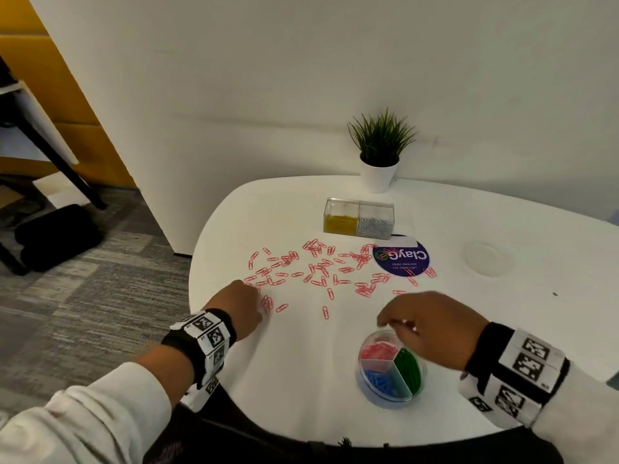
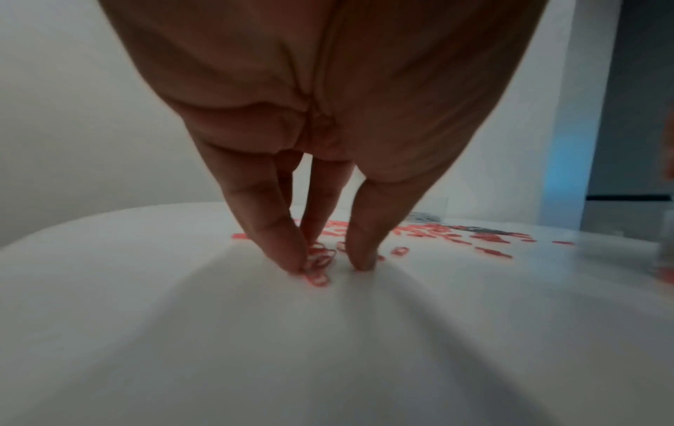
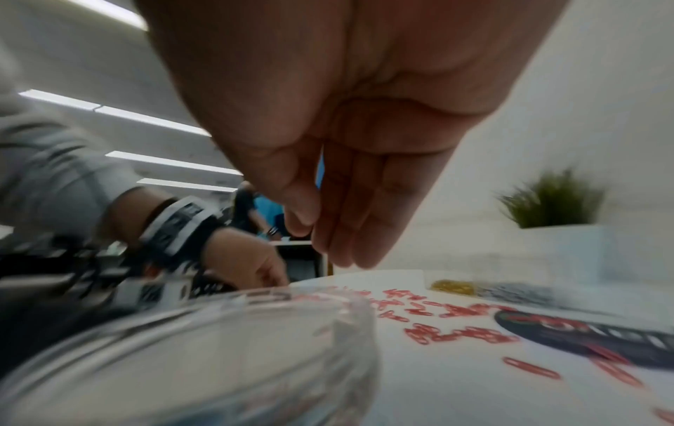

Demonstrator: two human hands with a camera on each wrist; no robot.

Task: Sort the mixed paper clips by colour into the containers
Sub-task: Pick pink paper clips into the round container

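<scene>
Many red paper clips [image 1: 318,269] lie scattered over the white table [image 1: 301,380]. My left hand [image 1: 259,304] stands on its fingertips at the near-left end of the scatter. In the left wrist view its straight fingers [image 2: 288,253] and thumb press the tabletop either side of a small cluster of red clips [image 2: 319,259]. My right hand [image 1: 398,324] hovers over the far rim of a round clear divided container [image 1: 360,363] holding red, green and blue clips. Its fingers [image 3: 350,230] point down, held together, and no clip shows between them.
A clear two-part box [image 1: 358,207] with yellow and silver clips stands at the back, and a potted plant [image 1: 380,152] behind it. A round purple sticker [image 1: 402,259] and a clear lid [image 1: 489,257] lie to the right. The table's curved edge runs close on the left.
</scene>
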